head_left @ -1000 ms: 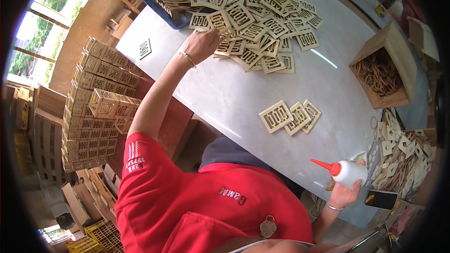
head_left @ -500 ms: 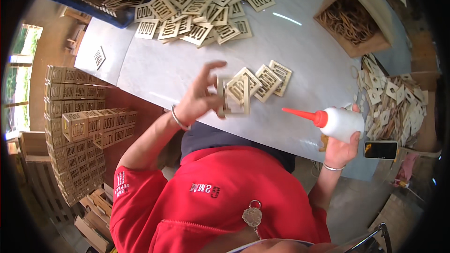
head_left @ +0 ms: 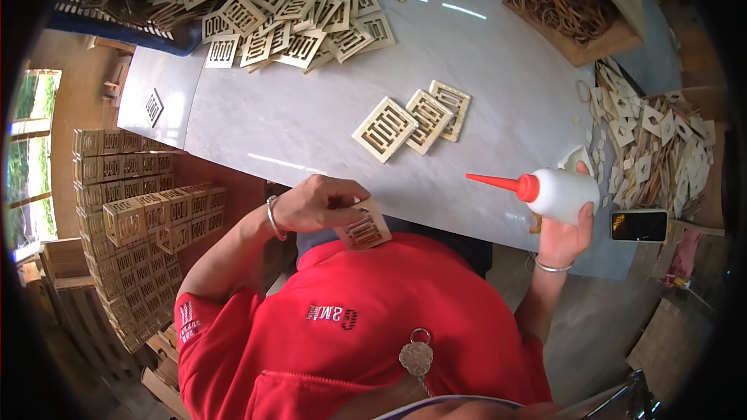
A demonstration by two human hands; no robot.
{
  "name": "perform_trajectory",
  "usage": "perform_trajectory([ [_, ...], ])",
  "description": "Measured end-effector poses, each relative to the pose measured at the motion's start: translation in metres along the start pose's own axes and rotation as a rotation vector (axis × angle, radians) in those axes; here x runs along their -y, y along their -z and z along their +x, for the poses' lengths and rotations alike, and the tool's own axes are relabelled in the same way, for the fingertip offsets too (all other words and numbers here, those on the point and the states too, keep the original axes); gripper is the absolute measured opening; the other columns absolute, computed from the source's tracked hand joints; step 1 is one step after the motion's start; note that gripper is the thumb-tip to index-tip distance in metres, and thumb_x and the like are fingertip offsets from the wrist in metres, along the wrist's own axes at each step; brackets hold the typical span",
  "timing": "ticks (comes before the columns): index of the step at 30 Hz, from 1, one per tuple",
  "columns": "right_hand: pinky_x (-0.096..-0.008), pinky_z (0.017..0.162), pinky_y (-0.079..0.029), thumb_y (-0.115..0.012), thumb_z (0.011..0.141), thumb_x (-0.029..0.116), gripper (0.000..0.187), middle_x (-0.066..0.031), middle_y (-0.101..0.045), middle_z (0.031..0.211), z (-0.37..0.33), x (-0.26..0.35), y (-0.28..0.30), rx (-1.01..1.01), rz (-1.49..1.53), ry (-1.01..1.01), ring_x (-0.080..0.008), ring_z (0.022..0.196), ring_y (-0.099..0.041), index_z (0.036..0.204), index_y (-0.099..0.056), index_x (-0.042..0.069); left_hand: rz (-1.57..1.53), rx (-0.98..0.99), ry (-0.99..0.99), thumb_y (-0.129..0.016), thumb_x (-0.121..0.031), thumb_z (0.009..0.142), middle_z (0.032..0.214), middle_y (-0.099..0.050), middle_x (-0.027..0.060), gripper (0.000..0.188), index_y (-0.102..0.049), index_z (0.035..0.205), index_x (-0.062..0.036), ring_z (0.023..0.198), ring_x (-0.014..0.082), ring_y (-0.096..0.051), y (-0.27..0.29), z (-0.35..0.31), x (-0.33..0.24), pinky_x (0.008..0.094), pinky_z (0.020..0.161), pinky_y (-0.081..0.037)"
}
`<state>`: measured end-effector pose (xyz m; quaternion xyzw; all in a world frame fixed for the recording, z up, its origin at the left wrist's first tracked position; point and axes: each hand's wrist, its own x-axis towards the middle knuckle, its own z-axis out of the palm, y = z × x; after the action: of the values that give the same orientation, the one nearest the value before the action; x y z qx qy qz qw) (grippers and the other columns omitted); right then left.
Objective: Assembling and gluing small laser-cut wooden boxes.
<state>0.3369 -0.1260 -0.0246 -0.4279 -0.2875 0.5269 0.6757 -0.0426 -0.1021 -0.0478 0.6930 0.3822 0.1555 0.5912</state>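
Lying near the white bottle (head_left: pixel 566 195): phone (head_left: pixel 640 226), wooden pieces (head_left: pixel 653 120).

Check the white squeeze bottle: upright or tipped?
Tipped: the white squeeze bottle lies sideways in the right hand, its red nozzle pointing left over the table.

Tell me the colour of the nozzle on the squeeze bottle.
The nozzle is orange-red, showing best in the head view.

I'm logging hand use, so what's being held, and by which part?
The left grip holds a slotted wooden panel by its upper-left edge; the right grip holds a red-nozzled white bottle by its body, near the base.
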Motion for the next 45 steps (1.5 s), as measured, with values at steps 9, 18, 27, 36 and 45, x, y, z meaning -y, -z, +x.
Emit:
perform_trajectory([
  [9,-0.0424,0.098,-0.040,-0.067,0.079,0.031,0.074,-0.0191,-0.053,0.117,-0.002,0.008,0.000,-0.035,-0.059,0.037,-0.0290,0.113,-0.051,0.135,-0.033,-0.005,-0.074,0.147,0.272,-0.062,-0.009,0.078,0.076,-0.065,0.0076,0.037,-0.057,0.114,-0.0032,0.069,0.0121,-0.064,0.031,-0.012,0.002,0.0256,0.061,-0.049],
  [18,-0.0439,0.095,-0.043,-0.066,0.079,0.033,0.074,-0.0171,-0.054,0.112,0.000,0.017,-0.017,-0.080,-0.204,0.170,-0.0308,0.105,-0.055,0.132,-0.035,-0.007,-0.886,-0.340,0.170,-0.056,0.004,0.084,0.090,-0.060,0.0097,0.016,-0.049,0.098,0.0013,0.074,0.0188,-0.065,-0.025,0.042,-0.046,0.0286,0.058,-0.058],
  [27,-0.0524,0.097,-0.041,-0.064,0.079,0.032,0.073,-0.0212,-0.053,0.112,0.006,0.017,-0.040,0.076,-0.385,0.332,-0.0364,0.102,-0.056,0.132,-0.034,-0.007,-0.804,-0.387,0.105,-0.052,0.004,0.084,0.088,-0.056,0.0095,0.012,-0.045,0.093,0.0035,0.074,0.0175,-0.064,-0.049,0.052,-0.062,0.0279,0.057,-0.058],
  [36,-0.0563,0.093,-0.044,-0.064,0.078,0.030,0.068,-0.0212,-0.054,0.108,0.011,0.013,-0.054,0.129,-0.453,0.396,-0.0335,0.100,-0.057,0.130,-0.038,-0.006,-0.763,-0.412,0.132,-0.051,0.005,0.083,0.088,-0.057,0.0111,0.012,-0.043,0.091,0.0027,0.074,0.0157,-0.064,-0.052,0.050,-0.065,0.0265,0.055,-0.057],
  [45,-0.0552,0.091,-0.046,-0.065,0.078,0.028,0.067,-0.0218,-0.054,0.107,0.012,0.014,-0.055,0.103,-0.524,0.420,-0.0348,0.099,-0.057,0.129,-0.038,-0.006,-0.798,-0.399,0.118,-0.050,0.005,0.085,0.089,-0.057,0.0111,0.012,-0.042,0.093,0.0028,0.075,0.0171,-0.064,-0.050,0.050,-0.066,0.0274,0.057,-0.058],
])
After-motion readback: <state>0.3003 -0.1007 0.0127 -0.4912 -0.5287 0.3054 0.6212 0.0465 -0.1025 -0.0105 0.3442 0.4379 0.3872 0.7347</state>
